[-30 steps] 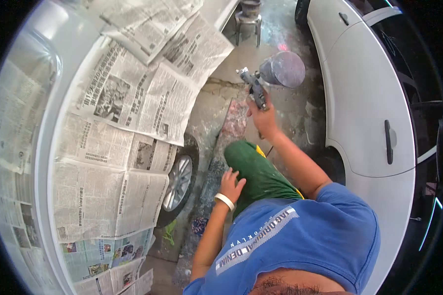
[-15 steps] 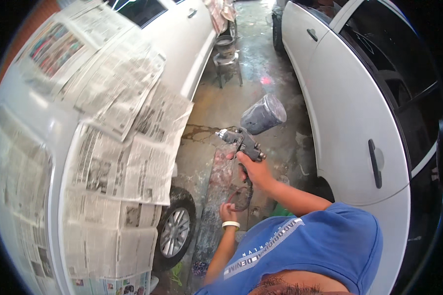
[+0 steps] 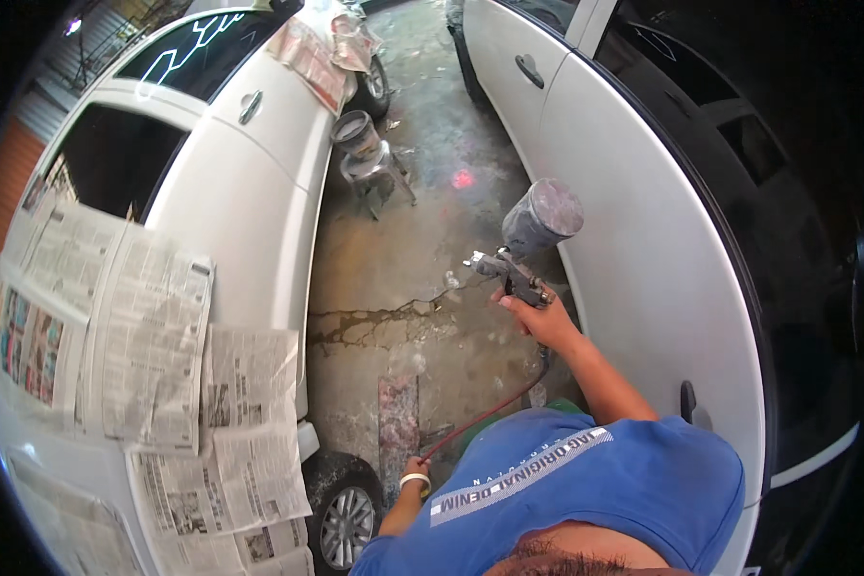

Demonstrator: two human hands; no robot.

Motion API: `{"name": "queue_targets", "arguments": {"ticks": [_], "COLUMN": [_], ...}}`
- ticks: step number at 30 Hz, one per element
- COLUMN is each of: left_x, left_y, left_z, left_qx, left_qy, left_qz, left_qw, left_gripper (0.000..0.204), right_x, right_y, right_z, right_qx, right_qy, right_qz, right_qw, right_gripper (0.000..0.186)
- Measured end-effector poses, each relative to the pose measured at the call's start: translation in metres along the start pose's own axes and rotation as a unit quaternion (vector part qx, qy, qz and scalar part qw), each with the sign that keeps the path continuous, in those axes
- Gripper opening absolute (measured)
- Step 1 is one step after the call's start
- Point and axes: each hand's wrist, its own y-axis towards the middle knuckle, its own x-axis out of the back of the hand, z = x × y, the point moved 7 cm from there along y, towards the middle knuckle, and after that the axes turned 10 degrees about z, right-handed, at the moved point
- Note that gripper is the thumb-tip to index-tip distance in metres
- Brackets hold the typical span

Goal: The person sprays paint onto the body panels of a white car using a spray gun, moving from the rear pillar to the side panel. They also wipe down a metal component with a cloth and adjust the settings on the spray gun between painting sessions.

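My right hand (image 3: 549, 324) is wrapped round the grip of a spray gun (image 3: 520, 280). A grey, paint-stained cup (image 3: 544, 215) sits on top of it, tilted toward the far right. The nozzle points left, toward a white car (image 3: 250, 197), with open space between them. From under the grip a thin red air hose (image 3: 485, 420) runs down to my left hand (image 3: 415, 468), which is closed on it low by the car's rear wheel (image 3: 344, 523). Most of those fingers are small and partly hidden. A white band circles my left wrist.
Newspaper sheets (image 3: 158, 336) cover the left car's rear side. Close on my right stands another white car (image 3: 610, 211). Ahead, a bucket (image 3: 356, 134) rests on a stool (image 3: 379, 173) beside the left car. A flat board (image 3: 398, 422) lies on the cracked concrete floor (image 3: 384, 274).
My view has shifted forward along the left car, showing more of its doors. The spray gun is now farther from the newspaper, nearer the right car. My left hand sits lower, and the hose stretches straighter.
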Motion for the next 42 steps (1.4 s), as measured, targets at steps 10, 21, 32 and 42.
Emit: {"name": "queue_targets", "arguments": {"ticks": [10,21,32,42], "left_x": [0.013,0.149,0.297,0.42], "left_y": [0.101,0.308,0.461,0.604], "left_z": [-0.223,-0.433,-0.64,-0.862], "left_qx": [-0.048,-0.06,-0.083,-0.055], "left_qy": [-0.031,0.012,0.046,0.031], "left_qz": [0.071,0.105,0.118,0.062], "left_qw": [0.996,0.993,0.988,0.996], "left_gripper": [0.066,0.068,0.07,0.072], "right_x": [0.086,0.103,0.148,0.225], "right_y": [0.135,0.422,0.67,0.973], "right_z": [-0.027,-0.01,0.018,0.131], "right_qx": [0.034,-0.007,-0.068,-0.05], "right_qy": [-0.149,-0.205,-0.254,-0.285], "right_qz": [0.007,0.03,0.033,0.094], "right_qw": [0.988,0.978,0.964,0.953], "right_gripper": [0.049,0.052,0.057,0.055]}}
